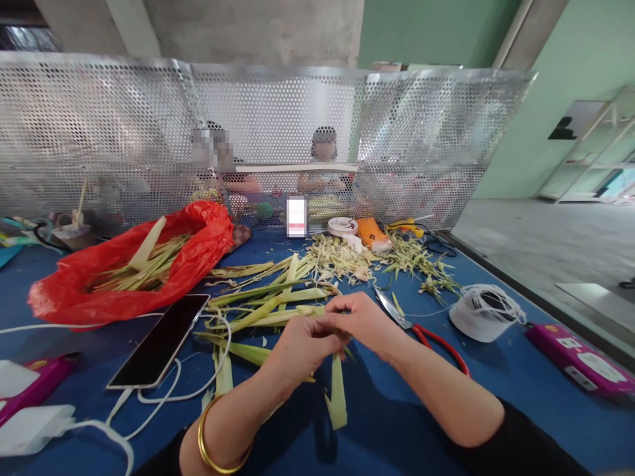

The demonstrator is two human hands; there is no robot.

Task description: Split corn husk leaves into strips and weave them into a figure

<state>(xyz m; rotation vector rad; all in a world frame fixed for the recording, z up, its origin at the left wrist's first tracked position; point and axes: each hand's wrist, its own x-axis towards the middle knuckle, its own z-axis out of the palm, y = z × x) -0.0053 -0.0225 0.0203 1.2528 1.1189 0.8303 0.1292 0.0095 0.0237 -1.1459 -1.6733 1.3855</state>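
Above the front middle of the table, my left hand (302,347) and my right hand (364,324) meet with fingers pinched together. Between them is a pale green strip that looks like corn husk (338,393), its broad end hanging below the fingers. The fingers cover the part being gripped. Just beyond and left of my hands lie more long husk strips (258,314), some green and some yellowed. Scissors (431,340) with red handles rest beside my right forearm, blades pointing away from me.
A red plastic bag (198,231) of husks lies at left, near a phone (161,340) with white cables. Husk scraps (342,261), a tape roll (342,227) and an orange packet (372,233) sit behind. White cord (483,314) stands right. A perforated metal screen (278,106) separates two people.
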